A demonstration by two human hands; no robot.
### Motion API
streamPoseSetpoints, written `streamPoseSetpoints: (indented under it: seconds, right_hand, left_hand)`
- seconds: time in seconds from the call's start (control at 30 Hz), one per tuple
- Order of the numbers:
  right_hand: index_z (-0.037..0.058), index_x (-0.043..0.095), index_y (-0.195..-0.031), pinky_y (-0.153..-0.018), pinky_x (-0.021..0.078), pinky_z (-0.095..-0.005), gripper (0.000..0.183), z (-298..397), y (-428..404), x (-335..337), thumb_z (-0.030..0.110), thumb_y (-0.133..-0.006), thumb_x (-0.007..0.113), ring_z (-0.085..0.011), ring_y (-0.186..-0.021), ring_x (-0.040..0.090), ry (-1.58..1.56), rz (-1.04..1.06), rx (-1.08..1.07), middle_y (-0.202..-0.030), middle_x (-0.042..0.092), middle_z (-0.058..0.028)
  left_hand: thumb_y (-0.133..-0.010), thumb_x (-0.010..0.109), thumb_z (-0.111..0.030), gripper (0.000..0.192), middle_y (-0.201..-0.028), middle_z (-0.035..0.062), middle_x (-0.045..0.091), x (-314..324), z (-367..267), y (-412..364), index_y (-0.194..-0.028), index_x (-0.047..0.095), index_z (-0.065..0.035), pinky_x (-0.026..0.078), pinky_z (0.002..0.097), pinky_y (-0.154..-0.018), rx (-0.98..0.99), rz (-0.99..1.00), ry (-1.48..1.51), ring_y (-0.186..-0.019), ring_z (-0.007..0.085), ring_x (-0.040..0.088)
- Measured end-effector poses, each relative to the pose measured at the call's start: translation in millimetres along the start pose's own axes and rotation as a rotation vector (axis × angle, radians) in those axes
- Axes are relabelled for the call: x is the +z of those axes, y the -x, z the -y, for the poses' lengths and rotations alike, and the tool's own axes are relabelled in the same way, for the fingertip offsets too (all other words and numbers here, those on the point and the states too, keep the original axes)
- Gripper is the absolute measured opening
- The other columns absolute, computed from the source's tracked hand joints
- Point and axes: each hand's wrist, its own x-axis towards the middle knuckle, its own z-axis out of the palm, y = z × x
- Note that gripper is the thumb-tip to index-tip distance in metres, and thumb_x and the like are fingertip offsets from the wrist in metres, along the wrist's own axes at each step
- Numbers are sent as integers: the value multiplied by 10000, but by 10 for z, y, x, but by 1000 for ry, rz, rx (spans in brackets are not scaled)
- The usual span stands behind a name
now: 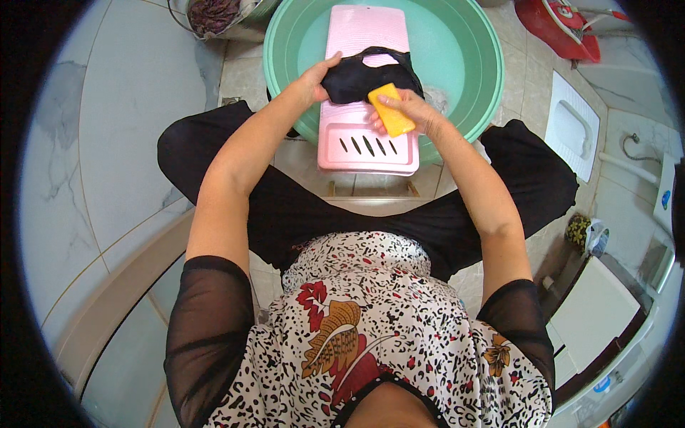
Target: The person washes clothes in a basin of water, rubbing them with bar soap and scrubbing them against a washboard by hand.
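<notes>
A pink plastic washboard (369,32) leans in a round green basin (489,69) that holds cloudy water. Across its ridges lies a wet black cloth garment (353,80), with an opening that shows the pink board beneath. My left hand (319,79) grips the garment's left edge. In my right hand (409,107) is a yellow bar of soap (393,112), held over the garment's lower right edge. Below it, the slotted soap tray (369,160) of the washboard faces me.
A metal bucket (257,21) with dark red cloth stands at the upper left. A red mop bucket (556,32) sits at the upper right, above a white squat toilet (575,123). My knees flank the basin.
</notes>
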Motion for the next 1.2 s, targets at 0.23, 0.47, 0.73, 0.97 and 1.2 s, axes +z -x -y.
streamPoseSetpoints:
  seconds: [0.23, 0.47, 0.73, 0.97, 1.2]
  right_hand:
    - [14, 525, -1036, -593, 577, -343, 417, 128, -12, -84, 346, -845, 692, -212, -678, 675, 44, -303, -225, -801, 659, -141]
    - [4, 581, -998, -659, 510, -334, 529, 221, -246, 70, 496, -821, 657, -236, -715, 643, 505, -525, -593, -799, 649, -108]
    - [-26, 328, -1358, -916, 373, -512, 732, -74, -312, 431, 480, -872, 537, -403, -1124, 423, 1180, -991, -616, -1243, 436, -240]
    - [-16, 340, -1352, -899, 429, -477, 704, -110, -371, 340, 481, -890, 528, -410, -1087, 485, 993, -1099, -522, -1191, 477, -260]
    - [17, 527, -1113, -635, 539, -352, 381, -66, -451, -472, 209, -810, 655, -237, -770, 645, 158, -723, -287, -922, 635, -156]
  left_hand:
    - [-846, 633, -161, 352, -1093, 167, 641, 146, 169, 42, -1156, 554, -13, 510, 420, -905, -93, 67, -223, -968, 276, 649]
    - [-925, 463, -430, 561, -1244, 186, 556, 476, 441, 116, -1282, 467, 2, 393, 474, -1027, 34, 277, 84, -1144, 328, 546]
    - [-907, 164, -687, 783, -1360, 144, 472, 796, 648, 282, -1371, 410, -107, 311, 495, -1072, 130, 239, 60, -1261, 319, 441]
    - [-955, 295, -580, 633, -1326, 137, 508, 750, 800, 392, -1320, 459, -90, 354, 476, -1055, 103, 227, 52, -1222, 307, 489]
    - [-939, 287, -611, 692, -1303, 158, 529, 530, 814, 334, -1306, 477, -56, 362, 481, -1050, 23, 324, 140, -1204, 329, 503]
